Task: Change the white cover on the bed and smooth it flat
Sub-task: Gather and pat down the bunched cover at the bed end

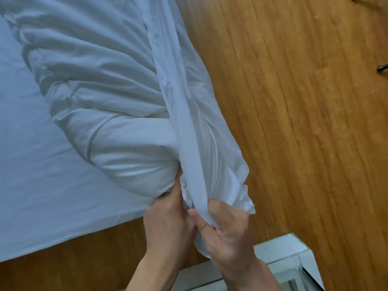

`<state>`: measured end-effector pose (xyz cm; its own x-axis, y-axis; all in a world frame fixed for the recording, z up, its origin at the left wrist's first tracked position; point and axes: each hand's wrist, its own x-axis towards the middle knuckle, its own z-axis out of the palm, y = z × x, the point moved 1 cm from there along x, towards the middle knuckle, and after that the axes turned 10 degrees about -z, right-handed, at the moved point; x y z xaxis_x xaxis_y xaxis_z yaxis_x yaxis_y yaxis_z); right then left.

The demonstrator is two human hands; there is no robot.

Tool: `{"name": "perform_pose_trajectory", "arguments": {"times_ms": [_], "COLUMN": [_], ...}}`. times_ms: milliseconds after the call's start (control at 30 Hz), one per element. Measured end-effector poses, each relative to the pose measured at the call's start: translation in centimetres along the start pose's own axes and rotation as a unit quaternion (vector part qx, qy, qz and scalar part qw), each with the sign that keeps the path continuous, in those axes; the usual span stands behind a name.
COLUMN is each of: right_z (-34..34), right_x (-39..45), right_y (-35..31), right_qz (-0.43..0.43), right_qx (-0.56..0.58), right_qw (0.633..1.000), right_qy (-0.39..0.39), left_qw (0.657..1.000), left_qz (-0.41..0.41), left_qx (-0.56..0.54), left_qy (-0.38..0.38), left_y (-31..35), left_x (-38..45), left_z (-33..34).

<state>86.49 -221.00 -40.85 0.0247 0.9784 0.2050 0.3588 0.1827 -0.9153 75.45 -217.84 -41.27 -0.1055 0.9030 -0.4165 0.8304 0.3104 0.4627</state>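
Note:
A bulky white duvet (109, 97) lies bunched in thick folds along the bed's right edge. A thin white cover (189, 127) stretches over it as a taut band running down toward me. My left hand (168, 219) grips the rounded end of the duvet from below, its fingers dug into the fabric. Close beside it, my right hand (224, 225) clutches the gathered end of the cover, with crumpled cloth sticking out to the right of my fist. Beneath the bundle the bed (31, 164) wears a flat pale sheet.
A wooden floor (304, 112) fills the right side and runs under the bed's near edge. A glass-topped piece of furniture with a light frame (294, 255) stands at the lower right. Two dark objects (381, 68) show at the right edge.

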Motion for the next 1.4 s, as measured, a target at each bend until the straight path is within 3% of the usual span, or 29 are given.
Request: {"name": "perform_pose_trajectory", "arguments": {"times_ms": [200,300,400,467,500,533,600,633,700,733,800,900,967,1100,1167,1400], "right_z": [0.5,1.4,2.9,4.2,4.5,4.9,5.2,5.3,5.3,5.3,5.4,5.5,5.4,5.7,5.7,6.6], "right_x": [-0.8,-1.1,-2.0,-2.7,-2.8,-2.9,-3.0,-3.2,-3.4,-3.4,-3.5,-3.8,-4.0,-4.2,-4.3,-4.4], "right_y": [0.6,0.9,1.0,1.0,1.1,1.0,1.2,1.2,1.3,1.2,1.1,1.7,2.4,3.5,3.9,3.3], "right_qz": [-0.041,-0.02,-0.06,-0.064,-0.065,-0.067,-0.082,-0.09,-0.094,-0.096,-0.102,-0.117,-0.119,-0.133,-0.141,-0.093], "right_qx": [-0.055,-0.073,-0.144,-0.175,-0.185,-0.193,-0.215,-0.221,-0.215,-0.213,-0.216,-0.222,-0.21,-0.217,-0.22,-0.182], "right_qw": [0.998,0.997,0.979,0.97,0.968,0.967,0.961,0.959,0.96,0.96,0.958,0.956,0.958,0.953,0.952,0.967], "right_qy": [0.006,-0.025,-0.128,-0.156,-0.156,-0.153,-0.152,-0.151,-0.155,-0.157,-0.16,-0.151,-0.154,-0.164,-0.158,-0.15], "left_qw": [0.995,0.993,0.951,0.922,0.925,0.944,0.98,0.974,0.92,0.884,0.819,0.711,0.673,0.667,0.683,0.707], "left_qz": [0.058,0.087,0.041,0.042,0.055,0.09,0.172,0.225,0.376,0.448,0.52,0.452,0.423,0.437,0.438,0.464], "left_qx": [0.072,-0.016,-0.191,-0.21,-0.19,-0.146,-0.047,0.005,0.082,0.121,0.235,0.497,0.55,0.535,0.514,0.486], "left_qy": [-0.023,-0.073,-0.24,-0.323,-0.325,-0.28,-0.087,0.003,0.076,0.061,-0.053,-0.208,-0.256,-0.277,-0.279,-0.22], "left_y": [2.5,0.7,-2.8,-5.2,-6.0,-6.6,-5.5,-4.2,0.4,2.9,6.5,8.5,7.5,5.7,5.4,3.7], "left_x": [4.1,5.3,3.8,2.2,1.6,1.2,1.2,1.6,3.5,4.9,8.7,14.0,15.3,16.5,17.0,15.9], "left_z": [-0.8,-2.0,-4.5,-6.6,-7.5,-8.4,-10.2,-10.7,-9.9,-8.8,-5.5,-1.6,-0.1,0.9,1.5,0.5]}}
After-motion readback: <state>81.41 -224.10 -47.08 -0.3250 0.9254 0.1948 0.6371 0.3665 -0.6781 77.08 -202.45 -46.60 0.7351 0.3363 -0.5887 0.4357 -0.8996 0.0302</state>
